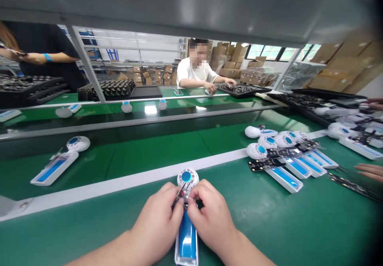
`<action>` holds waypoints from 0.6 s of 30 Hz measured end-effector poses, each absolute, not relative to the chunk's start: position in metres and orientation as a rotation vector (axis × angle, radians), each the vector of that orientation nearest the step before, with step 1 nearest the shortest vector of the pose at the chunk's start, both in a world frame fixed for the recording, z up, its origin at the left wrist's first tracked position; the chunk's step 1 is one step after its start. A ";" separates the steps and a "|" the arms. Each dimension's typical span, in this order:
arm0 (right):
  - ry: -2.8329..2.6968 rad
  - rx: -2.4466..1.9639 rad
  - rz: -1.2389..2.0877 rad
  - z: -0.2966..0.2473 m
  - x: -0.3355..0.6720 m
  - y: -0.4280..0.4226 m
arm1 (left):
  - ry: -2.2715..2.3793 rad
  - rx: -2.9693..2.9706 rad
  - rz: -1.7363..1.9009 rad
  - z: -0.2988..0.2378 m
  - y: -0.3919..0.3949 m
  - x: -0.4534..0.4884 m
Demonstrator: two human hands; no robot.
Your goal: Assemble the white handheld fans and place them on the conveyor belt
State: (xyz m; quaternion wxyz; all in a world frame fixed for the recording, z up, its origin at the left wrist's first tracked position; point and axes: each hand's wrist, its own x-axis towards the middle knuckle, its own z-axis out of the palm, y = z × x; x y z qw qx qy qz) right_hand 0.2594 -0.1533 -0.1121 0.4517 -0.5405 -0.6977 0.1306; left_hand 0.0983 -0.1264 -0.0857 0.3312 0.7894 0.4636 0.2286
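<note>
A white handheld device [188, 238] lies on the green worktop in front of me, its round head pointing away. Blue shows in its open handle and as a disc on the vented head [187, 177]. My left hand [158, 218] pinches a narrow black circuit board [177, 198] at the device's neck. From the right, the thumb and index finger of my right hand [212, 210] close together over the same neck. What those fingertips hold is hidden; thin wires and a small red spot show between the hands.
Similar devices with black boards [287, 160] cluster at the right, near a co-worker's hand [371, 171]. Another device [56, 164] rests on the green belt [155, 146] beyond a white rail [218, 158]. A person [197, 70] works opposite beside a black tray [242, 90]. A grey shelf [191, 6] hangs overhead.
</note>
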 end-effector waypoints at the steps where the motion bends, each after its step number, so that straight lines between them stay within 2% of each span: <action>1: -1.712 -1.333 0.299 -0.112 0.258 -0.154 | 1.201 2.086 0.580 -0.084 -0.129 0.098; 13: -1.728 -1.355 0.019 -0.113 0.253 -0.158 | 1.122 2.339 0.515 -0.086 -0.137 0.092; 18: -1.769 -1.326 0.017 -0.112 0.252 -0.158 | 1.055 2.559 0.540 -0.089 -0.135 0.088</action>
